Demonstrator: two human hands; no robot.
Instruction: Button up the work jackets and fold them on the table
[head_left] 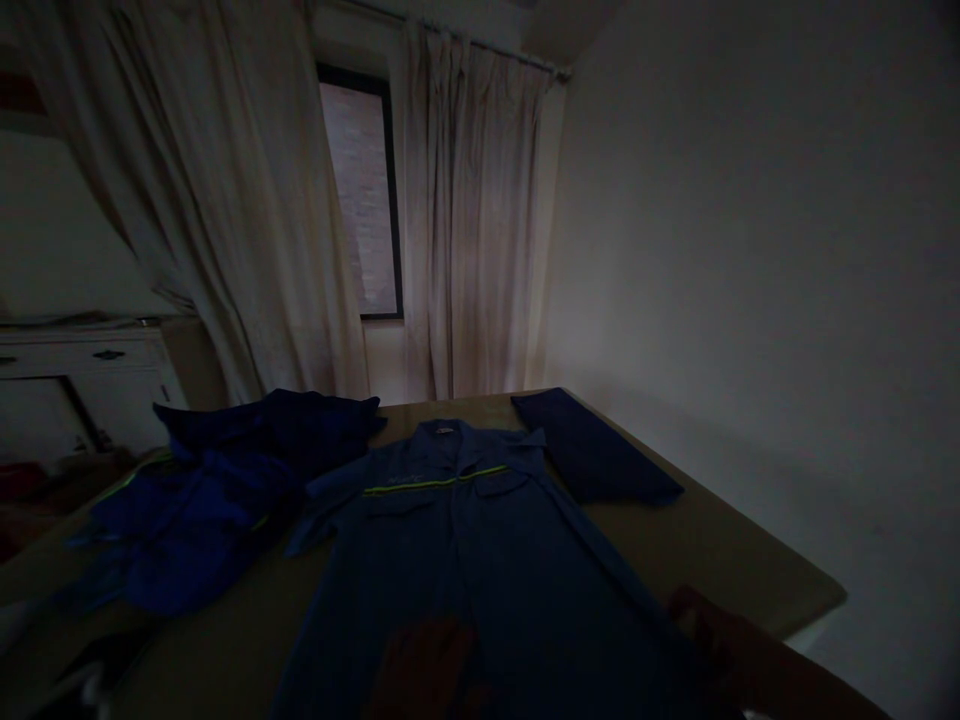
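Shirt [502, 545] lay front-up on table [757, 570], long axis running away from the hands, collar [442, 432] farthest. Left hand [426, 662] over its lower front; right hand [703, 628] nearer its right edge. Too dark to tell either grip.

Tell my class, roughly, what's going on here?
A person is handling a blue shirt that lies spread front side up on a table, its collar at the far end. The left hand is at the lower front, and the right hand is by the right edge; it is too dark to tell whether either grips. A heap of blue clothes lies left of it, a flat dark blue cloth to the right.
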